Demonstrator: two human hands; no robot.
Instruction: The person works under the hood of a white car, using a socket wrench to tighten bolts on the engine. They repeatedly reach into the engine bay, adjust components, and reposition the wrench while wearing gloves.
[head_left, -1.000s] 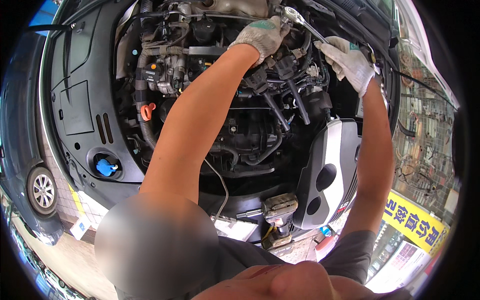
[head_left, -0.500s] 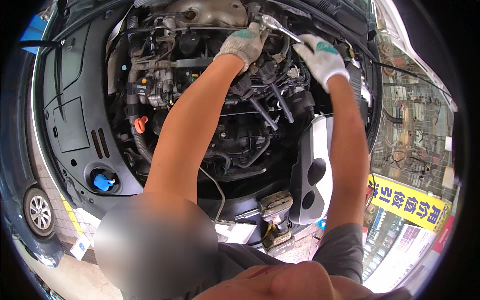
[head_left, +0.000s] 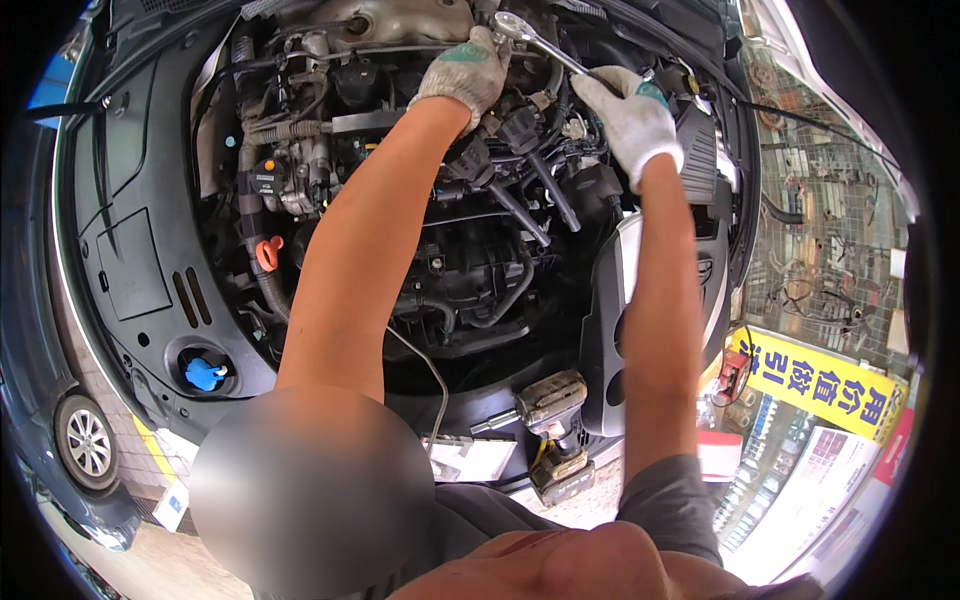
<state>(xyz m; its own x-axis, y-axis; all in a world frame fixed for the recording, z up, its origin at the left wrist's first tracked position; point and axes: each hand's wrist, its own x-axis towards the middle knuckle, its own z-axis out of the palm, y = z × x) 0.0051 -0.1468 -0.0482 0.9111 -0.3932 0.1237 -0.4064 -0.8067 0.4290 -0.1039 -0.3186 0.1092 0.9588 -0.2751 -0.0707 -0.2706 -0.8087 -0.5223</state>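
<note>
Here, hands (head_left: 632, 115) on ratchet (head_left: 548, 46), near cowl edge (head_left: 668, 45).

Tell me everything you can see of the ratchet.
The ratchet is shiny, silvery and metallic-looking, with a rounded head and a slim, straight handle. It lies aslant over the far side of the engine, head to the upper left. The gloved right hand grips the handle's lower end, hiding it. The gloved left hand is at the head; whether it touches is unclear.

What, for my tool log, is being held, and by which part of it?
The right hand holds a ratchet by its handle. The left hand is at the ratchet's head, grip unclear.
</note>
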